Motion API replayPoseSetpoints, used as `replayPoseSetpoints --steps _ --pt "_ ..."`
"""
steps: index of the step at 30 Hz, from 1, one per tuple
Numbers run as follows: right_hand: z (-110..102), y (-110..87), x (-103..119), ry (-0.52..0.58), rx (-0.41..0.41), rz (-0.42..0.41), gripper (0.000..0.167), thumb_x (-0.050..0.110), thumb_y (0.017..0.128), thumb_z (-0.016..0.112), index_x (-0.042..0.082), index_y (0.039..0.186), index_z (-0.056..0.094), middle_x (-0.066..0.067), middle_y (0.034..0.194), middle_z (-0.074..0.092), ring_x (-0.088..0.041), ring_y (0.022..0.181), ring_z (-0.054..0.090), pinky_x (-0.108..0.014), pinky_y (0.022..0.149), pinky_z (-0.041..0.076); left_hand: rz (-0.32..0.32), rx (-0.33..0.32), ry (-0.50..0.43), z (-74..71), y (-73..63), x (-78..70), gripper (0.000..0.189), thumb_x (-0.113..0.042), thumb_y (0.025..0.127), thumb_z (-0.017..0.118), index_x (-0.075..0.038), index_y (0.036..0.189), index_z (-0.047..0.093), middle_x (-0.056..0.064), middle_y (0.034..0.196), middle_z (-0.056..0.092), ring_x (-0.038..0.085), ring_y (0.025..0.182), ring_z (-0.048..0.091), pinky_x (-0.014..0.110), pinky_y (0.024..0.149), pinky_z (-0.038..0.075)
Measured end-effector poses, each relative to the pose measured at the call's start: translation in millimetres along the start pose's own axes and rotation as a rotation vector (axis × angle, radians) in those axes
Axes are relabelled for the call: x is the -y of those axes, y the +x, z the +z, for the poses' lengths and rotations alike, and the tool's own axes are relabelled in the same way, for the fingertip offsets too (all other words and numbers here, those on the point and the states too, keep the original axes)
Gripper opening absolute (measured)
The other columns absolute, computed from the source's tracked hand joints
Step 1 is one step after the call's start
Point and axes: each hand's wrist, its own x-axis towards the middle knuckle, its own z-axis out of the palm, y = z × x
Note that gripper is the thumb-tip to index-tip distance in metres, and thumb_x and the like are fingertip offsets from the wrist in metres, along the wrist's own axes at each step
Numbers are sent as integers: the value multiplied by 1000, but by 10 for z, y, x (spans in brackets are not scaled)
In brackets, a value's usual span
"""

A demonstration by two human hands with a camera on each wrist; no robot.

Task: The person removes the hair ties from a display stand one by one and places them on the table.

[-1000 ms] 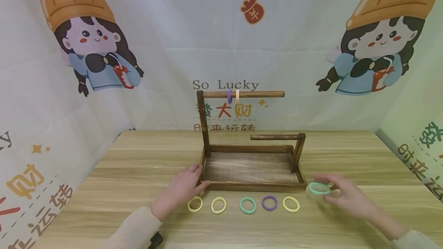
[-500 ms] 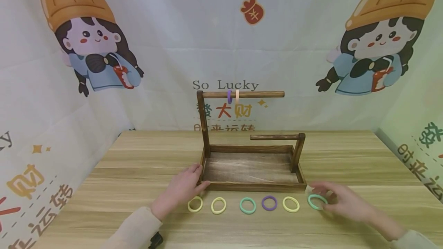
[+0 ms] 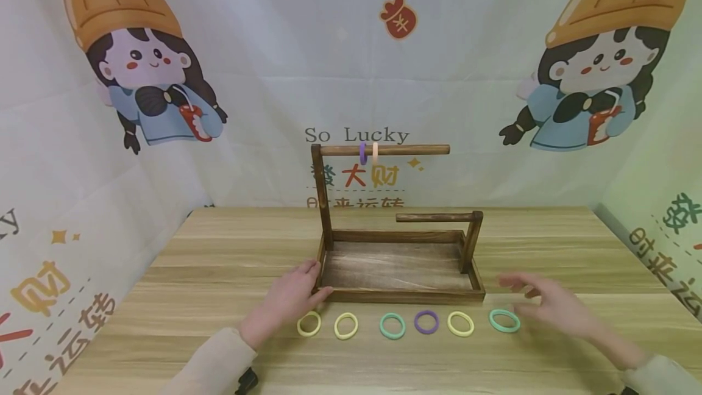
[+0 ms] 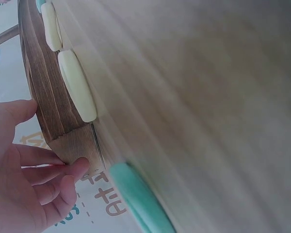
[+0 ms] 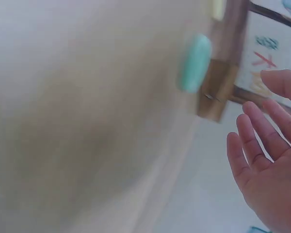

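My left hand point(image 3: 290, 297) grips the front left corner of a dark wooden rack point(image 3: 397, 295), which has a tray base and two horizontal bars. In the left wrist view, its thumb is on the front wall and its fingers reach round the end. My right hand point(image 3: 554, 309) hovers with relaxed, spread fingers just right of a green ring point(image 3: 492, 324), holding nothing. That ring lies flat on the table by the rack's front right corner. A purple ring point(image 3: 363, 153) and a pale peach ring point(image 3: 375, 152) hang on the upper bar.
Along the rack's front lie yellow rings point(image 3: 345, 337), another green ring point(image 3: 392, 337) and a purple ring point(image 3: 426, 332). The left wrist view shows a further green ring point(image 4: 140, 199), hidden under the left arm from the head. A printed cloth point(image 3: 274, 78) hangs behind the table point(image 3: 219, 261).
My right hand has lowered the green ring onto the table at the row's right end, let it go and moved off slightly rightward. The left hand has stayed on the rack.
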Motion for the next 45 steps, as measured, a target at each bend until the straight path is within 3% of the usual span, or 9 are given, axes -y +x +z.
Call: replayPoseSetpoints --steps 12,25,29,34,40,45 --pt "-440 359 -4 25 -104 71 37 2 83 60 -3 118 50 -15 108 55 -3 92 48 -19 72 44 -3 5 2 -2 2 -2 61 -38 86 54 11 121 45 24 124 44 38 109 45 47 84 42" --pt "-689 866 101 16 -159 105 38 8 86 56 -4 121 47 -21 114 52 1 90 45 -12 72 40 -13 8 7 22 20 21 63 -42 86 52 10 122 45 24 124 44 38 109 45 48 82 43" --pt "-746 1027 149 14 -161 97 38 10 87 55 -5 121 47 -21 115 51 -3 90 46 -12 72 40 -11 4 5 17 22 16 63 -41 86 52 10 122 45 24 124 44 38 109 45 47 82 43" --pt "-809 1233 268 3 -201 112 38 10 86 57 -3 121 48 -18 114 53 -12 92 49 -14 72 41 -2 -4 5 7 18 7 62 -40 86 53 11 122 45 24 123 44 38 108 46 46 82 43" --pt "-822 1442 417 23 -239 168 42 18 87 58 5 125 47 -12 117 52 -22 101 48 -30 81 42 4 -7 10 10 15 13 61 -38 86 54 11 121 46 25 122 45 38 107 46 46 82 44" --pt "-776 1609 498 79 -281 158 42 17 86 58 6 125 47 -11 116 52 -23 103 48 -37 86 40 -6 6 14 13 5 11 61 -39 86 53 10 122 45 24 123 44 38 108 45 47 82 43"
